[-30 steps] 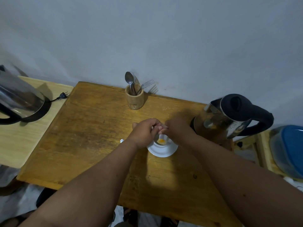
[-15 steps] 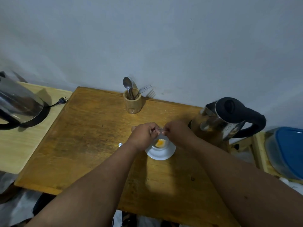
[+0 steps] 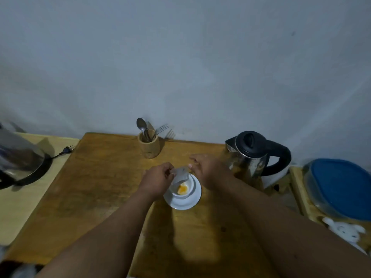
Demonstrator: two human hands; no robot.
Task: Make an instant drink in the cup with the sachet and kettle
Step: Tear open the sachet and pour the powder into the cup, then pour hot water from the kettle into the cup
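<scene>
A white cup stands on a white saucer at the middle of the wooden table. Orange powder lies at the cup's bottom. My left hand pinches a small pale sachet, tilted over the cup's rim. My right hand hovers just right of the cup with its fingers spread and holds nothing. A steel kettle with a black lid and handle stands at the table's right edge, beside my right hand.
A bamboo holder with a spoon and forks stands at the table's back edge. At the left, a second kettle sits on a pale side table with a loose plug. A blue-lidded container rests at the right.
My right hand has let go of the sachet and moved right, fingers opening. My left hand keeps the sachet over the cup. The camera has tilted up, so the table sits lower in view.
</scene>
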